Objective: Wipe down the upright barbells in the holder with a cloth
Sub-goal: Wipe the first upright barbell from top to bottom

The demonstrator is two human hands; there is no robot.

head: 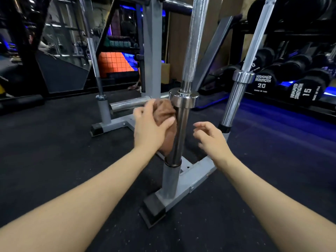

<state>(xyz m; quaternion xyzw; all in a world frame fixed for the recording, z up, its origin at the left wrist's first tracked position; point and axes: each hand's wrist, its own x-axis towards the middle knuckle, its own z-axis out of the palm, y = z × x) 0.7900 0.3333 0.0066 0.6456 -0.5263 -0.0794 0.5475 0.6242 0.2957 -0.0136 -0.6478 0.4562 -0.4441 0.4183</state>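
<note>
Left hand (151,124) grips the cloth (164,113) against the upright bar's (179,131) left side; right hand (209,137) hovers loosely spread, just right of it.

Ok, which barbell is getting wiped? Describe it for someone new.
Start at the grey holder on the black floor. The nearest tube holds the centre barbell. Unlike the bars on either side, the left hand presses a brown cloth against its sleeve.
</note>
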